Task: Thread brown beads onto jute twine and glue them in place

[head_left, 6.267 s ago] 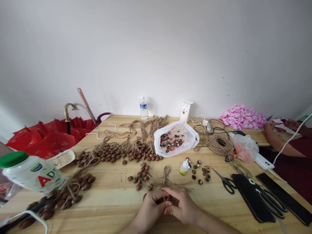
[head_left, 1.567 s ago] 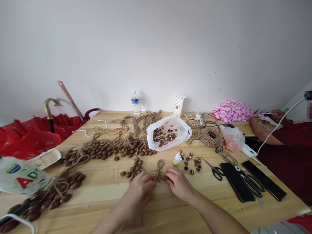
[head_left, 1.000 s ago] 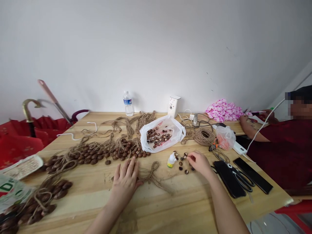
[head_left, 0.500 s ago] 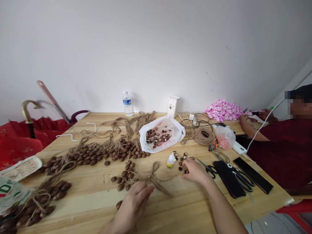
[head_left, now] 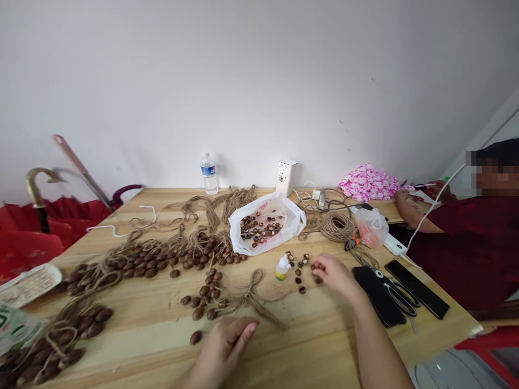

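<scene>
My right hand (head_left: 337,278) has its fingers closed on a brown nut shell (head_left: 315,267), with another shell just under the fingertips. Several half shells (head_left: 299,280) lie loose to its left, beside a small white bottle (head_left: 281,268) with a yellow label. Low in the middle, my left hand (head_left: 229,346) is closed, thumb against the curled fingers; whatever it may hold is hidden. Just beyond that hand lies a looped bundle of twine (head_left: 250,294), with strands running to several round brown nuts (head_left: 205,290). One loose nut (head_left: 195,337) sits left of the hand.
A white plastic bag (head_left: 295,229) of half shells stands behind. Twine-tied nuts (head_left: 140,262) fill the left side. On the right are a twine coil (head_left: 336,227), scissors (head_left: 401,297), a black phone (head_left: 419,288) and a seated person (head_left: 458,243). A water bottle (head_left: 209,175) stands by the wall.
My right hand has moved slightly right, lifting a shell away from the half shells. My left hand has drawn back a little towards me and its fingers have curled in. The view has shifted slightly.
</scene>
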The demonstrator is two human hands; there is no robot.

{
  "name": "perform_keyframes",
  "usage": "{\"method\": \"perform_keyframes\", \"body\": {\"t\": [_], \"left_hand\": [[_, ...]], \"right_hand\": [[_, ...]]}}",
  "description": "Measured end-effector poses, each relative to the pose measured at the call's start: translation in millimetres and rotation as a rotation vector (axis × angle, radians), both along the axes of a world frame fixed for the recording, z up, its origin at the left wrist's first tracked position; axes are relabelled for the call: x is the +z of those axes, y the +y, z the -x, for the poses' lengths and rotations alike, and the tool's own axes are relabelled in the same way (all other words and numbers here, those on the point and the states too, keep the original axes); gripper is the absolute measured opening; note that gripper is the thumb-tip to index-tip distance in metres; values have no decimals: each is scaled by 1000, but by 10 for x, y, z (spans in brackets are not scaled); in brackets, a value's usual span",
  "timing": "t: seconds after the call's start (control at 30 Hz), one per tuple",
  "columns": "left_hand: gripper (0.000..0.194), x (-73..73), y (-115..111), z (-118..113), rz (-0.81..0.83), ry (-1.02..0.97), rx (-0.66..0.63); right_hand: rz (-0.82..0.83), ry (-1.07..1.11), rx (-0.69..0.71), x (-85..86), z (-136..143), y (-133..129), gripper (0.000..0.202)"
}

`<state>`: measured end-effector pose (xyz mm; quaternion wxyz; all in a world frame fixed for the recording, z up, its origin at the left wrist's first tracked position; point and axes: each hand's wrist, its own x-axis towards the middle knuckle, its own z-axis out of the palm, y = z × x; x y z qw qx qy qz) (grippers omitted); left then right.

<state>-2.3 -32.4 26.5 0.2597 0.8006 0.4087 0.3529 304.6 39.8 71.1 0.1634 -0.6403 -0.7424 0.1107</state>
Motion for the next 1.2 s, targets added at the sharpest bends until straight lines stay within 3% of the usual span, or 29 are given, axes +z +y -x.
{"method": "perform_keyframes", "body": {"t": [0.07, 0.17, 0.33, 0.43, 0.63, 0.83, 0.97, 1.1, 1.17, 1.2], "left_hand": [[32, 5, -11, -10, -18, 13, -7], [29, -17, -12, -12, -59, 12, -5], [29, -37, -1, -16, -111, 5, 8], [29, -14, -9, -26, -119, 15, 3], [26, 17, -22, -36, -132, 22, -12], [23, -21, -18, -29, -100, 13, -3], [26, -44, -13, -26, 56, -88, -26], [27, -59, 9, -58, 360, -298, -32], [30, -69, 20, -95, 547, -442, -28], [32, -75, 22, -116, 640, -517, -45]], "right_hand": [[-130, -6, -142, 46, -141, 42, 25], [-101, -43, -204, 9, -279, 102, 28], [62, -51, -47, -170, -224, 123, 36], [120, -39, 49, -191, -154, 114, 37], [104, -43, 21, -128, -173, 116, 38], [153, -59, 42, -186, -118, 97, 18], [157, -85, 4, -199, -44, 98, 12], [112, -94, -19, -37, 5, 47, 11], [79, -34, 43, 74, 88, -39, 13], [65, 68, 141, 115, 160, -97, 15]]}}
